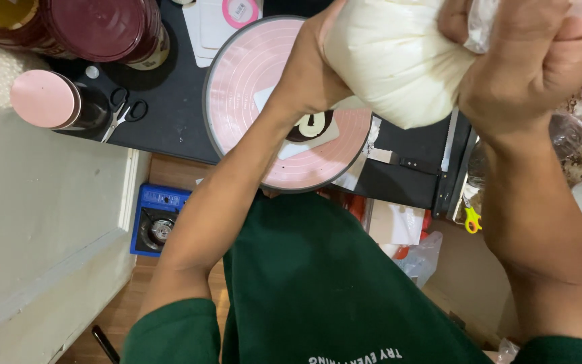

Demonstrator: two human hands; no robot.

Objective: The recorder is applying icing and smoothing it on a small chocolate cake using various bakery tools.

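We have both hands on a piping bag (392, 61) full of white cream, held up close to the camera. Our right hand (540, 54) is clenched tight around the twisted top of the bag. Our left hand (308, 74) cups the fat body from the side, fingers mostly hidden behind the bag, so we can't tell how far they wrap.

Below the bag: a pink turntable (250, 81) on the black surface (176, 128), with a small dark cake (314, 125) on a white card, partly hidden by our left wrist. Just right of the turntable, a spatula (399, 160). Left of it, scissors (124, 113) lie near a pink-lidded jar (43, 98); a dark red tin (102, 27) sits behind them. Down on the floor, a blue camping stove (155, 221). Green sweater (331, 283) fills the bottom of the view.
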